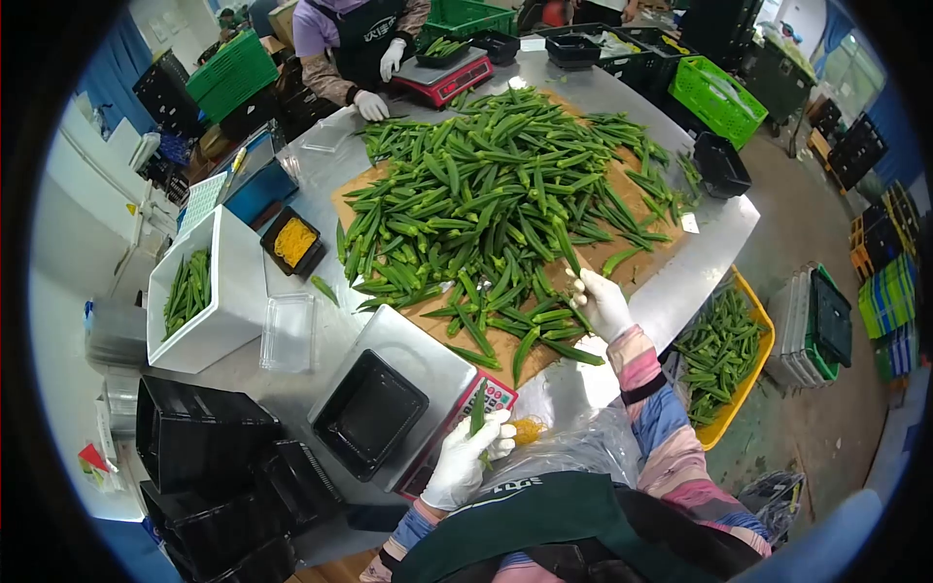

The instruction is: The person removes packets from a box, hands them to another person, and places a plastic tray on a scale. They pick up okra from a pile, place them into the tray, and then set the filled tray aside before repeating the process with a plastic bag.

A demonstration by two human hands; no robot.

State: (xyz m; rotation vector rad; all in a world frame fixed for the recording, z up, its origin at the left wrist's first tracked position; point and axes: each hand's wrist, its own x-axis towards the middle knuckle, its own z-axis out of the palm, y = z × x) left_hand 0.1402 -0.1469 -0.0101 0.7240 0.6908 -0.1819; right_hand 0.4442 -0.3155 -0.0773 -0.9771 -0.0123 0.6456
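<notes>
A large heap of green okra (486, 185) lies on brown cardboard on the metal table. My left hand (468, 457), in a white glove, is closed round an okra pod that points upward, close to the red edge of a scale. My right hand (603, 303), also gloved, pinches an okra pod by its end at the heap's near right side. On the scale's metal plate (332, 396) sits an empty black tray (371, 415), to the left of my left hand.
A co-worker's gloved hand (370, 106) rests at the heap's far left, near another red scale (445, 80). Stacked black trays (199, 437) and a white foam box (228, 291) stand left. A yellow-rimmed crate (761, 360) of okra is right, a black tray (721, 165) beyond.
</notes>
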